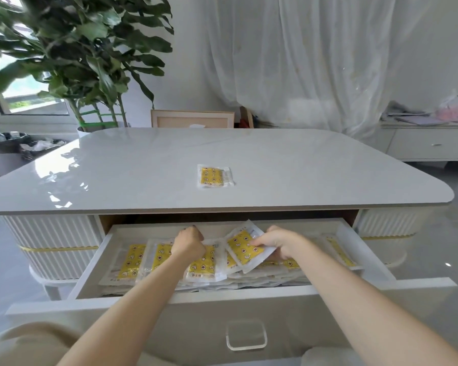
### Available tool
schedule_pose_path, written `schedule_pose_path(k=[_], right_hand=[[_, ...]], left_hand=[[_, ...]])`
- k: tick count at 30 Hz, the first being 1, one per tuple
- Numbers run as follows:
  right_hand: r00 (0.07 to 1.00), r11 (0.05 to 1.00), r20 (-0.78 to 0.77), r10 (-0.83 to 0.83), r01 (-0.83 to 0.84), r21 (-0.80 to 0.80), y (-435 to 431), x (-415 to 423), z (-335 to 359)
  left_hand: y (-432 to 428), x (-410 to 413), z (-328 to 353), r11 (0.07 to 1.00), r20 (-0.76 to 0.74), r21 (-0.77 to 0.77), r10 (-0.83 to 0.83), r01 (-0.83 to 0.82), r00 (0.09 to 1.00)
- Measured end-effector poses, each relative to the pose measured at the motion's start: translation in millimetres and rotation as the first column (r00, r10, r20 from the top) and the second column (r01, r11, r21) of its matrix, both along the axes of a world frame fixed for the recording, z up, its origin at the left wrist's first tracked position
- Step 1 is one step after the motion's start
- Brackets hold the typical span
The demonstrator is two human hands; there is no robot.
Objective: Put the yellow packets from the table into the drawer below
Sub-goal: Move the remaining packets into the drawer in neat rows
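Head view: both forearms reach into the open drawer (pixel 360 249) under the table (pixel 288 157).
Right hand (pixel 278 243): pinches a tilted yellow packet (pixel 245 247) by its right edge, above the pile.
Left hand (pixel 189 243): fingers curled down onto the stacked packets (pixel 132 260) in the drawer; whether it grips one cannot be told.
Last packet (pixel 214 176): lies flat and alone, mid-table.

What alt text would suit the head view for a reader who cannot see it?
A person's hands reach into an open drawer stacked with yellow packets, under a white table: the right hand grips a tilted packet, the left hand touches the stack. One lone packet lies on the tabletop.
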State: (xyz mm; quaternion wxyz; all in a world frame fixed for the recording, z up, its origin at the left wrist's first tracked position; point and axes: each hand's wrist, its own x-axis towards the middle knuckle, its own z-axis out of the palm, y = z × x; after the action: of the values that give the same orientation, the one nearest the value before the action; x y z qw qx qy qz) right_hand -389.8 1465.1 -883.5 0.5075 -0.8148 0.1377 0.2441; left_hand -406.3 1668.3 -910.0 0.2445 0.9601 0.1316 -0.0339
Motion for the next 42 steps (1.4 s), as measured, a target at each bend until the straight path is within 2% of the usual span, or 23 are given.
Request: schedule_pose_path(k=[3, 6, 8, 11, 16, 20, 23, 25, 28, 32, 36, 42], right_hand=[[0.999, 0.998, 0.032, -0.018, 0.02, -0.055, 4.9, 0.3, -9.1], [0.989, 0.97, 0.144, -0.023, 0.057, -0.234, -2.0, -2.5, -5.8], [0.986, 0.968, 0.155, -0.054, 0.09, -0.234, -10.4, -2.0, -3.1], [0.98, 0.965, 0.167, -0.106, 0.142, -0.222, -25.2, -4.5, 5.0], [0.962, 0.911, 0.249, -0.113, 0.2, -0.361, -58.5, -9.3, 12.8], [0.961, 0.881, 0.243, -0.131, 0.226, -0.416, -76.2, -11.7, 7.4], [0.962, 0.865, 0.234, -0.141, 0.234, -0.444, -81.2, -14.9, 5.0], [0.965, 0.837, 0.247, -0.092, 0.21, -0.506, -82.1, -18.0, 5.2], [0.946, 0.804, 0.314, 0.086, 0.12, -0.583, -80.0, -21.2, 5.9], [0.927, 0.74, 0.178, 0.331, -0.138, -0.659, -74.3, -24.0, 3.5], [0.912, 0.699, 0.041, 0.408, -0.283, -0.656, -72.9, -26.1, 0.5], [0.888, 0.631, 0.058, 0.456, -0.276, -0.725, -69.3, -31.4, -0.8]], left_hand=[[-6.2, -3.6, 0.3, 0.995, -0.015, -0.058, -0.087, 0.086, 0.996], [-12.6, -6.1, 1.9, 0.982, -0.033, -0.11, -0.157, 0.152, 0.987], [-17.6, -7.7, 3.8, 0.971, -0.044, -0.123, -0.213, 0.207, 0.976], [-28.5, -9.1, 8.0, 0.936, -0.045, -0.046, -0.351, 0.349, 0.935], [-52.1, -14.1, 18.0, 0.813, -0.154, 0.059, -0.566, 0.579, 0.81], [-61.9, -12.6, 15.4, 0.734, -0.265, 0.16, -0.612, 0.66, 0.745], [-65.1, -9.9, 9.7, 0.715, -0.288, 0.163, -0.625, 0.68, 0.725], [-66.9, -9.6, 8.8, 0.713, -0.297, 0.149, -0.629, 0.685, 0.719], [-69.4, -10.6, 9.6, 0.698, -0.302, 0.17, -0.634, 0.695, 0.711], [-71.4, -11.6, 10.6, 0.691, -0.315, 0.211, -0.621, 0.691, 0.718], [-72.2, -13.0, 10.4, 0.693, -0.318, 0.236, -0.607, 0.681, 0.728], [-74.6, -19.1, 14.6, 0.677, -0.308, 0.278, -0.609, 0.682, 0.731]])
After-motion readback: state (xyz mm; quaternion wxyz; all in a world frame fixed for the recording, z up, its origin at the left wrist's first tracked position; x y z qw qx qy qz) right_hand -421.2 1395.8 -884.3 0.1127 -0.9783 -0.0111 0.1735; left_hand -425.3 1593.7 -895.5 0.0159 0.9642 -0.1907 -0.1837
